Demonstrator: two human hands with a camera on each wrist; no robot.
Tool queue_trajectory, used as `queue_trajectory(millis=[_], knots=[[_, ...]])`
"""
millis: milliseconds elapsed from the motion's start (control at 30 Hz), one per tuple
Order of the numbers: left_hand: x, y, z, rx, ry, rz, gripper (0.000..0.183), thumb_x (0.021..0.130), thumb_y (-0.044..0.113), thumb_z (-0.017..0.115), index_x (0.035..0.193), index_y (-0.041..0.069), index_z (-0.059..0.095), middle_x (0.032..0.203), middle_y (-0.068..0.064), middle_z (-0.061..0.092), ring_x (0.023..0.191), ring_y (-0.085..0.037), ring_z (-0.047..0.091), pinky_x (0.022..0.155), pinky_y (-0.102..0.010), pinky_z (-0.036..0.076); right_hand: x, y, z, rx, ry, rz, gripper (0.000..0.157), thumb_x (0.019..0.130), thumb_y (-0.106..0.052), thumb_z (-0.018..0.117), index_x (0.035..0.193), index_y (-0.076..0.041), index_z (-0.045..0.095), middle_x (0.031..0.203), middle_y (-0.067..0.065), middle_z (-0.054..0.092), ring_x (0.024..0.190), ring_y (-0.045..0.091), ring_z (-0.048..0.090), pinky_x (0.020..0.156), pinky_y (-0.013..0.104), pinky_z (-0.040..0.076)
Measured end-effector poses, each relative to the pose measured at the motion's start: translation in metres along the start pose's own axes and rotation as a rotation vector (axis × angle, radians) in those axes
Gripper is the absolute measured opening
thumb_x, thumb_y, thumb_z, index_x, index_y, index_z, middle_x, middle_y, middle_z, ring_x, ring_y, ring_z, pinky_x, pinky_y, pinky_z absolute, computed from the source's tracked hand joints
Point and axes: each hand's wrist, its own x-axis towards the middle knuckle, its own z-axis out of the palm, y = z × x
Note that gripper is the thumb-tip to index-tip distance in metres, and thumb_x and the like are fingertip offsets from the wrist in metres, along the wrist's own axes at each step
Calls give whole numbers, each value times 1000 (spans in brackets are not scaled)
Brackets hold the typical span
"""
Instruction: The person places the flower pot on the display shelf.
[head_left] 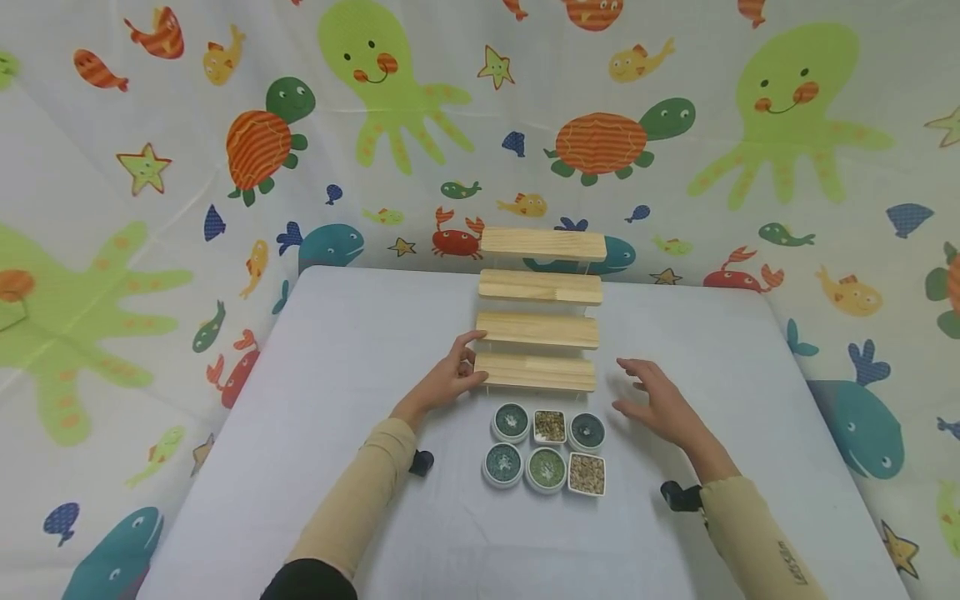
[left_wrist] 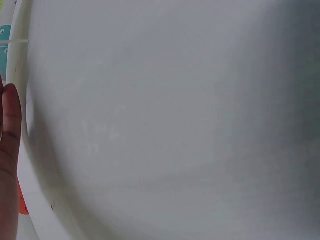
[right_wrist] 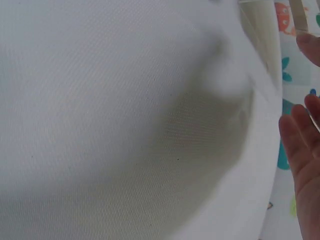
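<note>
A tiered display rack [head_left: 538, 331] has several pale wooden shelves on thin clear supports and stands at the back of the table. My left hand [head_left: 447, 379] holds its left end, with the thumb at the lowest shelf and the index finger at the shelf above. The other fingers curl behind. Off the rack's right side, my right hand [head_left: 663, 406] is apart from it, fingers loosely bent and holding nothing. In the left wrist view only part of the left hand [left_wrist: 10, 135] shows; the right wrist view has the right hand's fingers [right_wrist: 297, 142] spread.
In front of the rack stand several small white containers in two rows: round ones with green contents [head_left: 546, 469] and square ones with seed-like bits [head_left: 587, 474]. A white cloth [head_left: 360, 333] covers the table. Behind hangs a curtain [head_left: 420, 50] printed with sea animals.
</note>
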Motion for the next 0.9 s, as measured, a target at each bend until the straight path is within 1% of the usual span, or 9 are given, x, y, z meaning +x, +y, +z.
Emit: queue_trajectory(millis=[67,133,267,467,567,733,833,900], knots=[[-3,10,-2,-6,-1,8,67,95,3,62,147,8,21,100,-25,48,65,-14,44,61,-24,39,-1,0,0,41,-17,-10,73,84,-15,78,144,-3,39,141,18,43,128,37,44,99,52,42],[-4,10,-1,-10,1,3,67,95,4,62,148,8,21,101,-26,49,66,-14,45,62,-24,39,-2,0,0,77,-32,-20,73,84,-15,79,144,-2,39,141,17,43,129,36,44,99,51,42],[-4,10,-1,-20,6,8,67,95,4,62,148,8,22,100,-26,48,65,-13,44,62,-24,39,-4,0,0,111,-46,-48,73,83,-13,79,143,-2,39,141,17,44,129,35,45,99,50,42],[-4,11,1,-7,19,13,67,94,4,63,147,7,22,98,-21,49,65,-16,46,62,-24,39,-5,0,-3,135,-67,-131,69,81,-9,80,139,1,44,137,17,49,124,33,50,97,44,45],[-3,11,2,3,29,14,66,94,4,64,145,7,23,97,-20,50,65,-17,46,61,-25,39,-5,-2,-5,138,-111,-167,67,81,-11,81,138,0,46,136,17,51,123,31,52,96,41,46],[-3,11,2,22,32,11,65,94,4,63,145,7,23,97,-19,51,65,-15,47,61,-25,39,-8,-10,-9,161,-226,-188,66,83,-18,80,139,-5,48,136,14,52,124,30,51,97,40,46],[-3,12,2,30,27,3,66,94,4,63,146,7,23,98,-19,51,66,-15,48,62,-25,40,-9,-15,-11,180,-268,-205,66,82,-18,80,139,-6,48,136,15,53,123,30,51,97,40,46],[-3,11,2,34,23,-1,66,94,4,63,146,8,22,98,-20,52,67,-15,48,62,-24,40,-10,-17,-12,192,-284,-221,65,82,-16,80,138,-5,49,135,16,53,123,31,52,97,41,46]])
